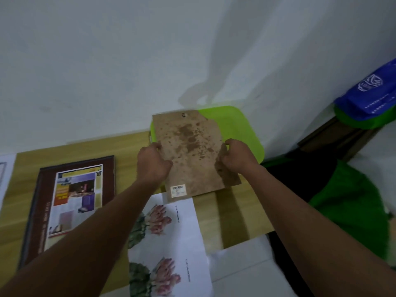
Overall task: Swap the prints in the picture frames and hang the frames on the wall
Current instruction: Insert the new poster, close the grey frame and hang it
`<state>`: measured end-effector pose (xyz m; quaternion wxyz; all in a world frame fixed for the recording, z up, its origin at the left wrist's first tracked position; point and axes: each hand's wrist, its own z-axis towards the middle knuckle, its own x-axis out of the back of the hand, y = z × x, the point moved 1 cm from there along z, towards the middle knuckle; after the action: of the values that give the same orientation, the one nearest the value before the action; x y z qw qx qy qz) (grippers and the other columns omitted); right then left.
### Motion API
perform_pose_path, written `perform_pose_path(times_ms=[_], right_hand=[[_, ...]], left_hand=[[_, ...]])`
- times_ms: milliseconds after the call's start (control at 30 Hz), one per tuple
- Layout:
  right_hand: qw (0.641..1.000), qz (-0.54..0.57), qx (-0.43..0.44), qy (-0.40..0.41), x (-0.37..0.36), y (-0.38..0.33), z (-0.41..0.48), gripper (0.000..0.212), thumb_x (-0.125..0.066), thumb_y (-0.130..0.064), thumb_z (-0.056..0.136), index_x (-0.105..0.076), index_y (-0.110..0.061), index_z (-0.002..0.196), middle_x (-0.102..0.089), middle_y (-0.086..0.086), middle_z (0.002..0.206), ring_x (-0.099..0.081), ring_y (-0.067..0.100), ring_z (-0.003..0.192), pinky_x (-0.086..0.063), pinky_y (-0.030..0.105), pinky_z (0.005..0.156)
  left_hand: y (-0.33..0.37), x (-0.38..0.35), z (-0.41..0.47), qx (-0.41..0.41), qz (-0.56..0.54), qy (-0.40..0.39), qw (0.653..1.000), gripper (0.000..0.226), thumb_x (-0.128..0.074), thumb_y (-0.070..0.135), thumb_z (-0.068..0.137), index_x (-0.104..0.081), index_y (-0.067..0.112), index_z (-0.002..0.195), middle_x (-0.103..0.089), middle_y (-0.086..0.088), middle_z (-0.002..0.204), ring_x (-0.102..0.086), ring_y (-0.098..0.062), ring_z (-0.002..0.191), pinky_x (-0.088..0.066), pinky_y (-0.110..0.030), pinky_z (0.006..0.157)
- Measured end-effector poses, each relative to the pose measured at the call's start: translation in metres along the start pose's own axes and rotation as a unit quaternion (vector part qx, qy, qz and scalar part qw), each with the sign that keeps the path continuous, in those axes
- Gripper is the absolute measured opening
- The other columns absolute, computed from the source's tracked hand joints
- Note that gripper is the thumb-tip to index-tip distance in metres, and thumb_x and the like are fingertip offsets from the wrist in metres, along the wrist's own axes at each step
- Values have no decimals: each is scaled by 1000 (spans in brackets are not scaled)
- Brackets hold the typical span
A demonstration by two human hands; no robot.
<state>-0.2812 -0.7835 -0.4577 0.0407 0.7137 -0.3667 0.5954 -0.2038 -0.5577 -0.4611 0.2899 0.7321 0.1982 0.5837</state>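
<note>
Looking down from head height on a pale wooden worktop (pixel 132 146) set against a white wall (pixel 107 61). At the left a dark brown picture frame (pixel 39 211) lies face up with a colourful magazine-style print (pixel 75 200) in it, its long side running near to far. Right of it, the left hand (pixel 153 160) grips the left long edge of a stained brown backing board (pixel 192 151), its fingers (pixel 157 145) curled over that edge. The board is held over the far part of the worktop, its long axis running near to far with the far end leaning slightly left. A small metal hanger (pixel 183 114) sits at the far end and a barcode label (pixel 178 190) at the near end. Just nearer than the board, between the two forearms, a white flower print (pixel 169 243) lies flat on the worktop, its long side running roughly the same way as the board. The right hand (pixel 237 156) grips the board's right long edge, fingers curled round it. Both hands sit about halfway along the board, neither closer than the other. Behind the board is a bright green flat object (pixel 242 129), possibly a tray or a frame; the blur leaves that unclear. At the far right a blue bag (pixel 368 97) rests above green fabric (pixel 351 206).
</note>
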Motion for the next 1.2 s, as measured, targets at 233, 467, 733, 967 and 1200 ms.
perform_pose_path(times_ms=[233,467,733,967,1200], right_hand=[[985,158,-56,-48,3,-1,-1,82,-87,-17,70,-49,-4,141,-65,12,127,-63,29,112,-54,42,92],[946,297,-51,-122,19,-40,-34,73,-81,1,76,-46,-4,139,-65,14,122,-63,26,102,-51,31,73],[911,375,-17,-170,-18,-129,-91,77,-71,17,79,-32,-1,143,-55,20,122,-58,33,116,-55,40,88],[916,354,20,-188,-89,-200,-126,78,-71,22,74,-40,-10,139,-64,7,99,-61,21,87,-49,11,54],[926,338,-2,-169,-170,-239,-130,102,-86,3,63,-33,-16,148,-65,10,119,-61,31,113,-51,52,98]], left_hand=[[-5,14,6,130,-171,-43,976,78,-83,1,63,-53,8,134,-67,-8,113,-64,-24,102,-54,-38,89],[-20,67,-4,141,-296,-72,942,68,-77,-12,65,-58,6,128,-74,-3,91,-71,-18,80,-58,-34,73],[-102,154,-37,120,-298,-61,945,67,-76,-12,66,-57,11,126,-72,-8,98,-69,-23,87,-57,-38,76],[-189,212,-61,93,-273,-74,955,72,-73,-13,67,-57,31,122,-75,-2,87,-72,-16,81,-59,-33,68],[-262,219,-51,85,-169,-60,980,82,-82,-2,68,-48,20,140,-63,0,101,-64,-26,98,-56,-46,85]])
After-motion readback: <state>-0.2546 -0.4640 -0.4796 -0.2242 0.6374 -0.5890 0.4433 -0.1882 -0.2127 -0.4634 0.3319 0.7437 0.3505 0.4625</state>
